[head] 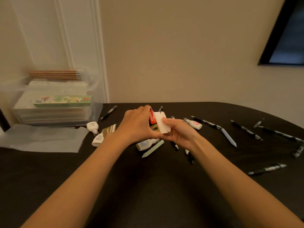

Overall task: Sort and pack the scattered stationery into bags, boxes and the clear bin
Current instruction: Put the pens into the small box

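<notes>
far to the left of the fingers, at the back edge of the dark counter (148, 186), stands the clear bin (49, 102), holding flat stacked packs and a green box (62, 101), with a bundle of wooden pencils (55, 75) lying across its top. in front of it a clear plastic bag (42, 139) lies flat on the counter. nearer the fingers, just left of the left wrist, sit two white correction tapes (93, 126) and a gold-striped card (109, 129), and a black pen (108, 112) lies behind them.

at the middle, the left hand (138, 125) is clenched around a small red and black box (152, 118), its fingers curled over the top. the right hand (178, 131) meets it, thumb and fingers grasping the box's open white flap (162, 121). the box is held off the counter between both hands.

just below the fingers lie a pale blue correction tape (145, 144) and a light green highlighter (153, 148), touching. under the right wrist a few black pens show partly. right of the fingers rest a pink-marked correction tape (195, 124), a light blue highlighter (228, 137), and several black patterned pens (246, 130) scattered well apart toward the counter's right edge.
</notes>
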A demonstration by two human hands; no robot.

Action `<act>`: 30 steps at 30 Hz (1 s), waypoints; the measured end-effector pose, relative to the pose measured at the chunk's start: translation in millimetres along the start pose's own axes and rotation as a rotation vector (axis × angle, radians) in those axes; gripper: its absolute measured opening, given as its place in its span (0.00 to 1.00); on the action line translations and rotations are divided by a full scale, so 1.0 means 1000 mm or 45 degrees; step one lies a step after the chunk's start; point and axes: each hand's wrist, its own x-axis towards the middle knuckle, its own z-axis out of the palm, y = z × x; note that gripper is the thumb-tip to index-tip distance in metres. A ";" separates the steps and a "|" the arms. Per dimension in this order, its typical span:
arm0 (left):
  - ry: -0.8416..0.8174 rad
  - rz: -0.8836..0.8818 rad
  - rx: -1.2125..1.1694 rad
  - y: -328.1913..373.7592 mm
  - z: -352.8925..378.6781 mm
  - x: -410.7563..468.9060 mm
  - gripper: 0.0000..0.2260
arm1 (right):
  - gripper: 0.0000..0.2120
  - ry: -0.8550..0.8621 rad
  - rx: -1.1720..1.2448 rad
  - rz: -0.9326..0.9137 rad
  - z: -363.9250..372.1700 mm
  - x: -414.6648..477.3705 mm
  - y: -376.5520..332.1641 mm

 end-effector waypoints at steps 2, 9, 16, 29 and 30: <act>0.040 -0.054 0.026 0.003 0.005 0.000 0.37 | 0.10 0.075 -0.070 -0.059 -0.008 0.001 -0.003; 0.139 -0.415 0.196 0.008 0.040 -0.002 0.40 | 0.05 0.470 -0.967 -0.202 -0.043 0.012 0.016; 0.139 -0.484 0.397 0.012 0.078 0.000 0.43 | 0.09 0.486 -1.658 -0.194 -0.049 0.028 0.037; 0.100 -0.408 0.350 0.009 0.082 0.008 0.42 | 0.07 0.283 -0.441 -0.151 -0.066 0.029 0.007; 0.073 -0.406 0.307 0.009 0.080 0.009 0.42 | 0.09 0.199 -0.283 -0.146 -0.066 0.027 0.007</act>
